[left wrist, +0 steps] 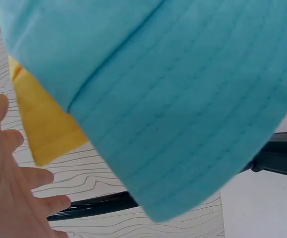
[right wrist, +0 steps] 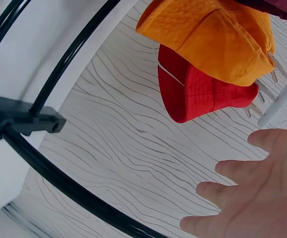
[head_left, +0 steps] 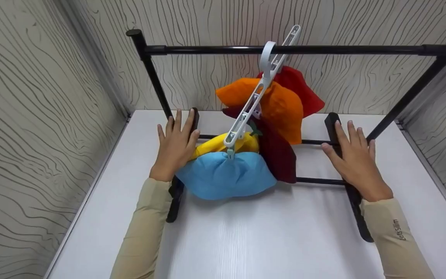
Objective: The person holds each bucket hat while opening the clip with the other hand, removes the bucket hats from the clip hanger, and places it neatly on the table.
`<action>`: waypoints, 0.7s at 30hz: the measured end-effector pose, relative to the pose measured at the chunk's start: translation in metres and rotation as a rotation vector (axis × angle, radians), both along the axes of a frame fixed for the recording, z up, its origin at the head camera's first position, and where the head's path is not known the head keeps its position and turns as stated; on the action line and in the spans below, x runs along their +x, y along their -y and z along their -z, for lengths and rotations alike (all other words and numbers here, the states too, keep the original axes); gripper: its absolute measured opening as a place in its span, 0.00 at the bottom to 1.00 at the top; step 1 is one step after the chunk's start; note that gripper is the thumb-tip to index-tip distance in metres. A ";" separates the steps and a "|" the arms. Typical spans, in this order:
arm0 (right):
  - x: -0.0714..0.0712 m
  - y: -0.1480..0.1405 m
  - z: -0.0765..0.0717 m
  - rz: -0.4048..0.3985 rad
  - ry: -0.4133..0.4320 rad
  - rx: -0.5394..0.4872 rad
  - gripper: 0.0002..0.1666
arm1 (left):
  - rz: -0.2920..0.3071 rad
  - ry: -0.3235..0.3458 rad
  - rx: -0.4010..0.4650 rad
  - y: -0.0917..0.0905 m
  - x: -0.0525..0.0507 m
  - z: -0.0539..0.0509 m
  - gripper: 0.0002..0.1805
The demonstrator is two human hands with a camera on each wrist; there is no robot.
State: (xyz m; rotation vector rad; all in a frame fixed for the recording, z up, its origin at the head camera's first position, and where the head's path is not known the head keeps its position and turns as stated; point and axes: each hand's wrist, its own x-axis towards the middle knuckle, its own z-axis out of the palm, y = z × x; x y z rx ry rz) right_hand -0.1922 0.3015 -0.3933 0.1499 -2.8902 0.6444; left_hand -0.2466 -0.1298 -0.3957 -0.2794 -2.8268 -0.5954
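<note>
Presently, five cloth brimmed hats hang in a row from a white plastic clip hanger (head_left: 266,77), its hook over the black tubular top rail (head_left: 343,49) of a garment rack. Order, nearest to farthest from the person: light-blue hat with a stitched brim (head_left: 227,176), bright yellow hat (head_left: 211,146), dark maroon hat (head_left: 279,159), orange hat (head_left: 285,106), red hat (head_left: 302,93). The hanger slants away toward the patterned wall (head_left: 188,23), which bears dark wavy lines.

Left hand (head_left: 176,145): fingers extended, slightly spread, gripping nothing; positioned by the rack's left side, just beside the yellow and light-blue hats. Right hand (head_left: 356,161): likewise unclenched, thumb held away from the fingers, over the rack's right side, apart from the hats. From where I stand, I cannot tell whether either palm touches the black tubing beneath.

Both forearms are in beige sleeves (head_left: 141,228), the right one marked with dark lettering. The rack's black feet (head_left: 174,205) rest on a white tabletop (head_left: 246,240).
</note>
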 end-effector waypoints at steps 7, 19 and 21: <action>0.005 0.001 0.003 0.014 -0.048 -0.193 0.42 | 0.029 -0.021 0.090 0.003 0.007 0.000 0.32; 0.010 0.013 0.004 0.079 -0.207 -0.474 0.30 | 0.168 -0.230 0.243 -0.002 0.017 0.004 0.27; 0.012 0.016 0.004 0.097 -0.203 -0.495 0.29 | 0.184 -0.238 0.264 -0.004 0.019 0.003 0.27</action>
